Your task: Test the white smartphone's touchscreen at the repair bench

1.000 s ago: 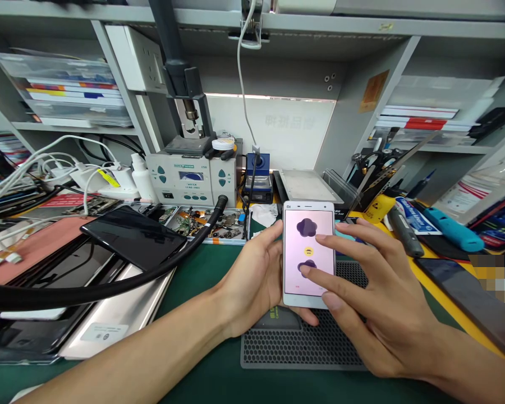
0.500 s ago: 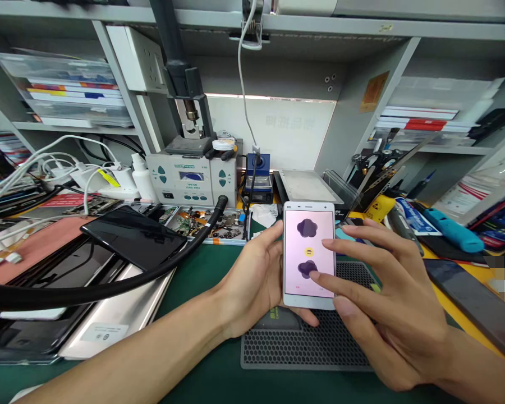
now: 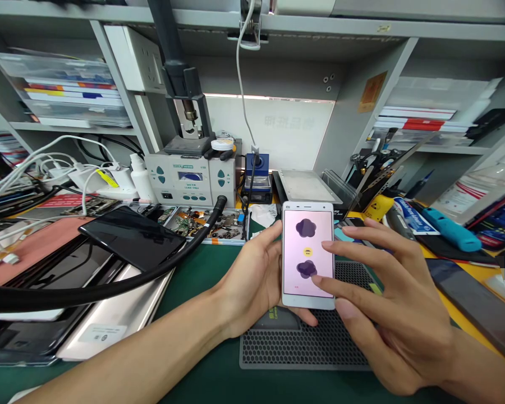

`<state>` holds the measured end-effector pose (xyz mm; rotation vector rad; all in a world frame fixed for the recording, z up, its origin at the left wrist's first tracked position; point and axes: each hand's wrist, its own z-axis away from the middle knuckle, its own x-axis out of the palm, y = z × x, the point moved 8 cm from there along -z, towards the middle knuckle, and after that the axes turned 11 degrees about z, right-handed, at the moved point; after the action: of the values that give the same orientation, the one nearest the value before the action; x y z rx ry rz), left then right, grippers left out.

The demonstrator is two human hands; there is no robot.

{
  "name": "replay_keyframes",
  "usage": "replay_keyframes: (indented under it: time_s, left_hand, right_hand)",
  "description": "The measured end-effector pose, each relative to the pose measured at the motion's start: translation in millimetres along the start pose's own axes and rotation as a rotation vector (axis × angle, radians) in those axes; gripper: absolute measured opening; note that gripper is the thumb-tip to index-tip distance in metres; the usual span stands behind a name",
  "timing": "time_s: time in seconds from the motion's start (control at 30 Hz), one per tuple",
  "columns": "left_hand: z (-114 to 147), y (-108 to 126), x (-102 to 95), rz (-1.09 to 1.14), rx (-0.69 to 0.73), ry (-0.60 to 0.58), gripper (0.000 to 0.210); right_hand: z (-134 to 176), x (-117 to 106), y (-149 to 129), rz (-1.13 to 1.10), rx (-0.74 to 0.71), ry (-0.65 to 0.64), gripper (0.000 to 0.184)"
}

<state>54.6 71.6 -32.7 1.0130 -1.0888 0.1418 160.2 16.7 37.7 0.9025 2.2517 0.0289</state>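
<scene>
A white smartphone (image 3: 308, 303) is held upright with its lit pink screen facing me; the screen shows two dark flower shapes and a small yellow dot between them. My left hand (image 3: 256, 280) grips the phone from the left side and from behind, thumb along its edge. My right hand (image 3: 395, 303) is spread, its fingers apart, with one fingertip at the lower dark shape and another by the right edge of the screen. Below the phone lies a dark honeycomb-patterned mat (image 3: 303, 350) on the green work surface (image 3: 197, 348).
Several phones and panels (image 3: 130, 235) pile up on the left, crossed by a thick black hose (image 3: 164, 272). Behind are a grey soldering station (image 3: 180, 182) and a tray of small parts (image 3: 210, 242). Tweezers and tools (image 3: 376, 168) stand right; a dark phone (image 3: 475, 303) lies nearby.
Almost nothing differs. The right fingertip at the lower dark shape has shifted very slightly right; the phone and my left hand keep their pose.
</scene>
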Motion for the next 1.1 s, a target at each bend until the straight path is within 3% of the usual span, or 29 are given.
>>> replay_keyframes:
  time_s: [0.4, 0.63, 1.1]
  left_hand:
    - [1, 1, -0.3, -0.003, 0.001, 0.010, 0.060]
    - [1, 0, 1.7, 0.012, 0.000, -0.006, 0.061]
    - [2, -1, 0.0, 0.002, -0.002, 0.005, 0.060]
  right_hand:
    - [1, 10, 0, 0.020, -0.016, -0.063, 0.029]
    - [1, 3, -1, -0.002, -0.014, -0.007, 0.025]
    - [1, 9, 1, 0.024, -0.018, -0.040, 0.029]
